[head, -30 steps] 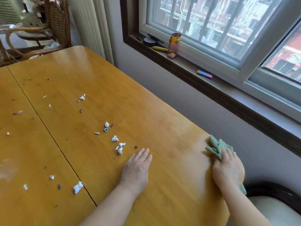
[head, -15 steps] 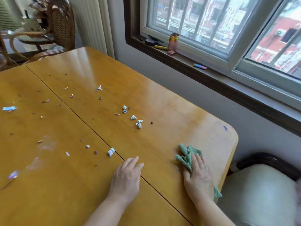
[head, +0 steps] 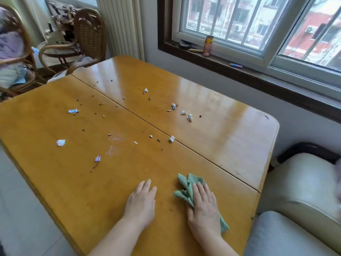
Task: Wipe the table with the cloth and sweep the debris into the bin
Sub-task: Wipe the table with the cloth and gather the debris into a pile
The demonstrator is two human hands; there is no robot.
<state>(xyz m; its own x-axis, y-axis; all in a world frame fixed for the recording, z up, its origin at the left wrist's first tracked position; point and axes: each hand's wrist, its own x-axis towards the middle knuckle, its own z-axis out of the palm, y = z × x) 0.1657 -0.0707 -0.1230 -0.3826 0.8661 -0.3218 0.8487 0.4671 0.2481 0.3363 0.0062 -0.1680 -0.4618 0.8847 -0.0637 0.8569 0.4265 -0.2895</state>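
The right hand (head: pixel 203 209) lies flat on the green cloth (head: pixel 184 189), the left hand (head: pixel 141 202) flat on the counter (head: pixel 221 126). The cloth looks soft and light; press its middle.

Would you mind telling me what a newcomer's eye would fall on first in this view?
First the green cloth, pressed under the right hand near the front edge of the yellow table, with the left hand flat beside it. Beyond them, white scraps and crumbs lie scattered across the tabletop.
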